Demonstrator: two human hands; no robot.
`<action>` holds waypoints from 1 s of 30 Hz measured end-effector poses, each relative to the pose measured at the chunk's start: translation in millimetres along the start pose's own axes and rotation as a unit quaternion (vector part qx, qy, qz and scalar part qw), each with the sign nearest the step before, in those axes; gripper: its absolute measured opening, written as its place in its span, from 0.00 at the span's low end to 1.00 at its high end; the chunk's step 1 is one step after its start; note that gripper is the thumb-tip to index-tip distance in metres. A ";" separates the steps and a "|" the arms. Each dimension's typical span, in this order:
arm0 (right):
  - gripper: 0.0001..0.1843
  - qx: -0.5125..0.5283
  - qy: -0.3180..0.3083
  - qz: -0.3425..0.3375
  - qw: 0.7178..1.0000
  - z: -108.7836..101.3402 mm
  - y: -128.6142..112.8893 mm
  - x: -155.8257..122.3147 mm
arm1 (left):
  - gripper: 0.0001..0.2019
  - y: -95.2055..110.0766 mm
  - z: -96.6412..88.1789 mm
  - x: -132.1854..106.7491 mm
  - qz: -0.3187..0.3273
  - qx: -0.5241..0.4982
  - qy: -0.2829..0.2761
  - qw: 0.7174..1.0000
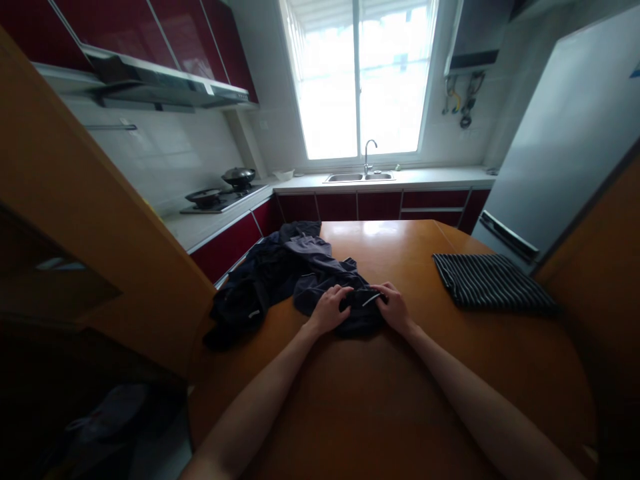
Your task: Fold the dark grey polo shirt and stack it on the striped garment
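Observation:
Both hands grip a dark garment (361, 323) that lies bunched on the wooden table. My left hand (331, 309) pinches its left edge, with thumb and fingers curled on the cloth. On the opposite side, my right hand (394, 308) holds the edge beside a short white strip or cord. Greyish cloth (323, 263) stretches away from the hands toward the far left, and I cannot tell whether it is all one piece with the held garment. Against it rests a heap of black clothing (245, 303) with a small white mark.
A folded black-and-white striped cloth (493, 283) lies on the right of the round wooden table (390, 250). Beyond stand a counter with a sink (345, 178), a stove with pans (203, 197) and a fridge (570, 133). A wooden panel (115, 200) rises at left.

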State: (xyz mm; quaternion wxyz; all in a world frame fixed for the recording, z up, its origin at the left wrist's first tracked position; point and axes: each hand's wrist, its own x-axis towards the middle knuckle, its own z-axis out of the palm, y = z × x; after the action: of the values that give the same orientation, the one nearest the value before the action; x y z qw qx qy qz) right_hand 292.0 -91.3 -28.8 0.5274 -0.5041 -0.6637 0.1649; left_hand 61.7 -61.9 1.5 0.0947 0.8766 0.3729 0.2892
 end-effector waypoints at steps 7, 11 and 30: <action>0.18 -0.002 -0.039 -0.054 0.998 -6.8 -18.1 -1.2 | 0.12 -3.4 5.3 -4.7 -0.061 -0.016 0.021 0.998; 0.26 0.025 -0.044 -0.010 0.999 -3.8 -17.1 -2.8 | 0.13 7.3 2.3 -5.9 -0.043 0.004 0.049 0.998; 0.12 0.016 -0.054 -0.048 0.997 1.3 -25.4 -7.3 | 0.11 14.6 7.4 0.1 -0.025 -0.105 0.073 0.991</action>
State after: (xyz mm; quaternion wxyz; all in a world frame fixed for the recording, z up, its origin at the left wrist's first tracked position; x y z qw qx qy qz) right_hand 277.8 -108.1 -14.1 0.5058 -0.4536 -0.7120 0.1773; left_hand 74.8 -71.7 1.1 0.1659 0.8289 0.3678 0.3874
